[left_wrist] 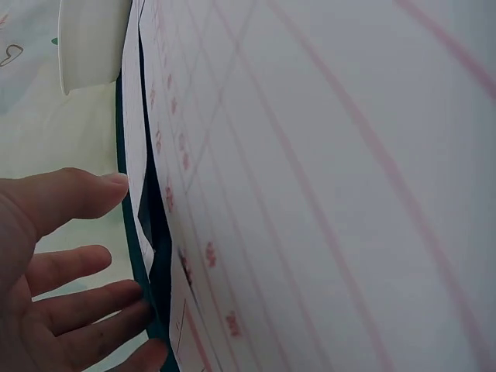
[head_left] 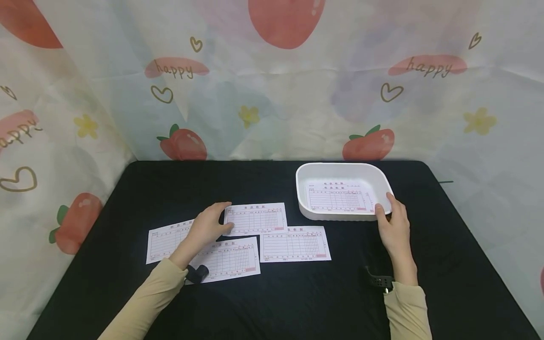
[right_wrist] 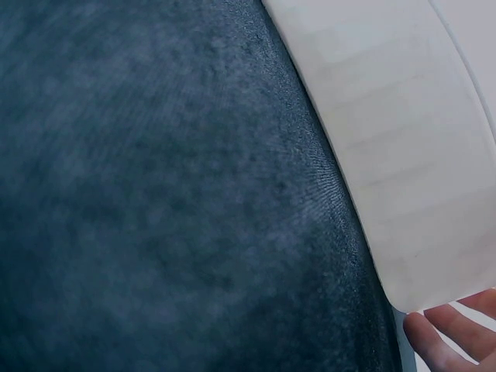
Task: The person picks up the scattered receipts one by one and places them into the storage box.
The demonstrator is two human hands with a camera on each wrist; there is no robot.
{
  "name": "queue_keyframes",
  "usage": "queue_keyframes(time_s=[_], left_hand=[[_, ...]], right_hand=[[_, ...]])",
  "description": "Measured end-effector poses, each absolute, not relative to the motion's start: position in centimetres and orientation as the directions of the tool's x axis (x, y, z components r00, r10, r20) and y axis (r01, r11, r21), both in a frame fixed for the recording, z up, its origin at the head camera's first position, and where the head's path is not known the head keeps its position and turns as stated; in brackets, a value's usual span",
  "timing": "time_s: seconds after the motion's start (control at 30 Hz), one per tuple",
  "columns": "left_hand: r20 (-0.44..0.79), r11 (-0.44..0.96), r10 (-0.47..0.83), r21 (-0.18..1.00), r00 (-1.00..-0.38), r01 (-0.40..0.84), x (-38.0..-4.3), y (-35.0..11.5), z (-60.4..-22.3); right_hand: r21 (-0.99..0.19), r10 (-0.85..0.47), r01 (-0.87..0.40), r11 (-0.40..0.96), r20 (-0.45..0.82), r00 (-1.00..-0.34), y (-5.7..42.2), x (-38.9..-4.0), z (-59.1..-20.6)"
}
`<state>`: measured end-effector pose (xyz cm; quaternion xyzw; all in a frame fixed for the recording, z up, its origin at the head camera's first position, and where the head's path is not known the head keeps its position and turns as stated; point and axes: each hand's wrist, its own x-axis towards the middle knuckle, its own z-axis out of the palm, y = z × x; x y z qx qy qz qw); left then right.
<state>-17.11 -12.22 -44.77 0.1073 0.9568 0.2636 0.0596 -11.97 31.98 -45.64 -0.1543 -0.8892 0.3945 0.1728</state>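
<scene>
My left hand [head_left: 206, 224] is at the left edge of a printed receipt slip [head_left: 259, 219], its thumb and index finger spread apart and touching the slip near that edge. In the left wrist view the fingers of the left hand [left_wrist: 70, 287] are loosely extended beside the paper. My right hand [head_left: 395, 226] grips the front right corner of a white plastic basin [head_left: 340, 216], thumb on the rim. The right wrist view has its fingertips at the corner of the basin [right_wrist: 411, 170]. Inside the basin lie overlapping receipt slips [head_left: 337, 198].
Around the left hand lie more receipt slips: one at the left [head_left: 163, 243], one in front [head_left: 231, 259], partly under the forearm, and one to the right [head_left: 295, 246]. All rest on a black-covered table [head_left: 289, 302]. A patterned curtain [head_left: 297, 104] hangs behind.
</scene>
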Motion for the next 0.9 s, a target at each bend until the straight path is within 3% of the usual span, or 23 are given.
queue_keyframes(time_s=[0.53,0.9], left_hand=[[0.008,0.87,0.289,0.415,-0.957,0.266,-17.1,-11.7,-44.8],[0.058,0.812,0.282,0.517,-0.958,0.271,-17.0,-11.0,-45.2]], right_hand=[[-0.752,0.405,0.126,0.647,0.199,-0.892,31.9,-12.1,-45.5],[-0.752,0.405,0.122,0.648,0.204,-0.891,31.9,-12.1,-45.6]])
